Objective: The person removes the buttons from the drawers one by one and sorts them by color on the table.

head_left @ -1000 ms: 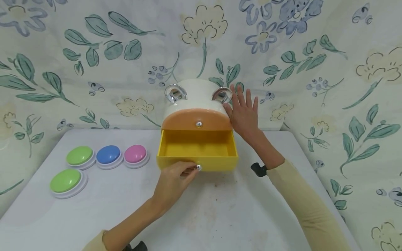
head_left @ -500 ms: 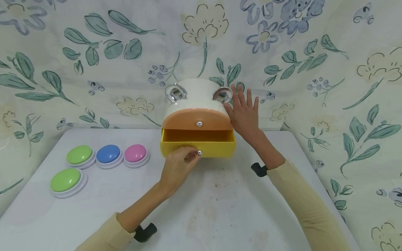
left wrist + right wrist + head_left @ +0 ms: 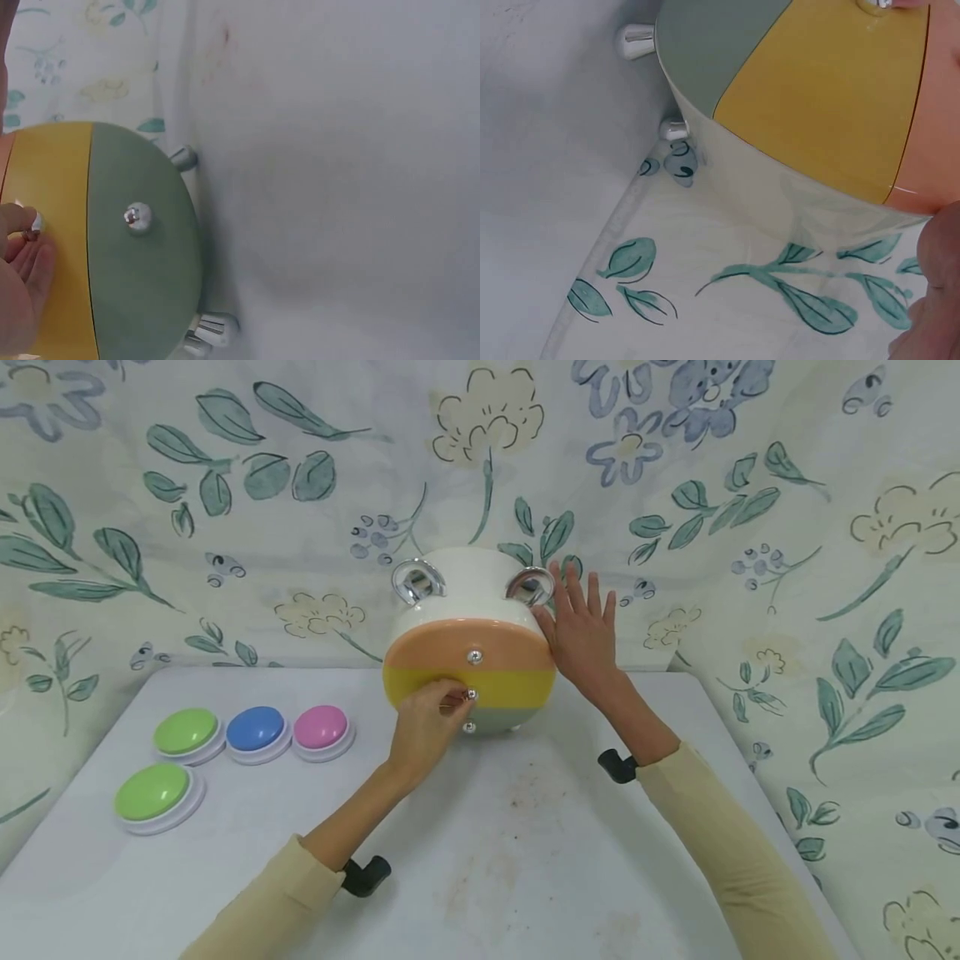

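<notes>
A small rounded drawer box with a white body [image 3: 474,585] stands at the back of the table. Its front has an orange drawer [image 3: 427,643], a yellow drawer [image 3: 517,690] and a green drawer [image 3: 146,285], each with a silver knob. All three fronts sit flush in both wrist views. My left hand [image 3: 424,727] pinches the yellow drawer's knob [image 3: 472,694] between thumb and fingers. Against the box's right side rests my right hand [image 3: 585,631], fingers straight and spread, beside the right silver ring [image 3: 531,586].
Several push buttons lie on the left of the white table [image 3: 585,860]: a green button [image 3: 185,732], a blue button [image 3: 256,729], a pink button [image 3: 321,728] and another green button [image 3: 153,793] in front. Floral cloth [image 3: 300,527] hangs right behind the box. Short silver feet [image 3: 637,40] support it.
The yellow drawer, pulled out before, has slid back into the box as my left hand moved away from me with its knob. My right hand has stayed at the box's side.
</notes>
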Demonstrator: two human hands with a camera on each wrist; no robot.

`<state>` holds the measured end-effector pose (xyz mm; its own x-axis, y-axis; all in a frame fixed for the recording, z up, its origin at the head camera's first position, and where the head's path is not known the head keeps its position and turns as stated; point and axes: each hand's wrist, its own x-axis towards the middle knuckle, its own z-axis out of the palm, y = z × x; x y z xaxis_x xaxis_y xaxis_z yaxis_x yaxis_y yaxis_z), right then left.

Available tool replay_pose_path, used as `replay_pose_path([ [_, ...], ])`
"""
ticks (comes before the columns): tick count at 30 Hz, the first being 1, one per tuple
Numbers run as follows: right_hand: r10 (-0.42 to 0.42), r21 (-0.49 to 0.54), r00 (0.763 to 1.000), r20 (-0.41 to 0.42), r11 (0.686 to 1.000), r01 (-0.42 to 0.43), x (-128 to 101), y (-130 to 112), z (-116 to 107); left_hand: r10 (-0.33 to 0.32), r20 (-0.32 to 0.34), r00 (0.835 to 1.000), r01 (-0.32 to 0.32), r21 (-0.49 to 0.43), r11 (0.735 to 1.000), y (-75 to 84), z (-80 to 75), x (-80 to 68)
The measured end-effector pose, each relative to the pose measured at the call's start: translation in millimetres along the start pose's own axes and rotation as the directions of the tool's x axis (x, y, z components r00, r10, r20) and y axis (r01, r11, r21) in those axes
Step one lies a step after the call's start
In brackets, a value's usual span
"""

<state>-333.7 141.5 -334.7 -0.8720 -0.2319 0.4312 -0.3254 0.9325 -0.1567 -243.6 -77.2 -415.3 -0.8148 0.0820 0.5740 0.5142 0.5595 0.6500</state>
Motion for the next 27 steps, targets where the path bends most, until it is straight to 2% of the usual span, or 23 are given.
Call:
replay_pose_path([
  [6,0.013,0.004,1.0,0.018,1.0,-0.013,0.0,-1.6,-1.7,0.011,-0.001,1.0,-0.011,-0.025,1.0,-2.9,0.9,0.2],
  [10,0.016,0.006,0.999,0.027,1.0,-0.016,0.2,-1.7,-1.1,-0.022,0.02,1.0,0.024,-0.103,0.994,-3.1,-0.9,-5.3],
  [14,0.016,0.008,1.0,0.026,1.0,-0.016,-0.1,-1.6,-0.9,-0.108,0.023,0.994,0.11,-0.18,0.978,-8.8,0.3,-13.9],
  [19,0.016,0.003,0.999,0.028,1.0,-0.016,0.1,-1.4,-1.9,-0.255,0.02,0.967,0.254,-0.191,0.948,-16.1,11.3,-27.3],
  [23,0.017,0.01,1.0,0.023,1.0,-0.017,-0.4,-1.2,-2.5,-0.289,0.004,0.957,0.283,-0.213,0.935,-18.7,26.5,-36.8],
  [27,0.013,0.014,0.999,0.03,1.0,-0.013,-0.7,-1.5,-2.1,-0.316,-0.075,0.946,0.287,-0.265,0.921,-22.4,43.0,-42.1],
])
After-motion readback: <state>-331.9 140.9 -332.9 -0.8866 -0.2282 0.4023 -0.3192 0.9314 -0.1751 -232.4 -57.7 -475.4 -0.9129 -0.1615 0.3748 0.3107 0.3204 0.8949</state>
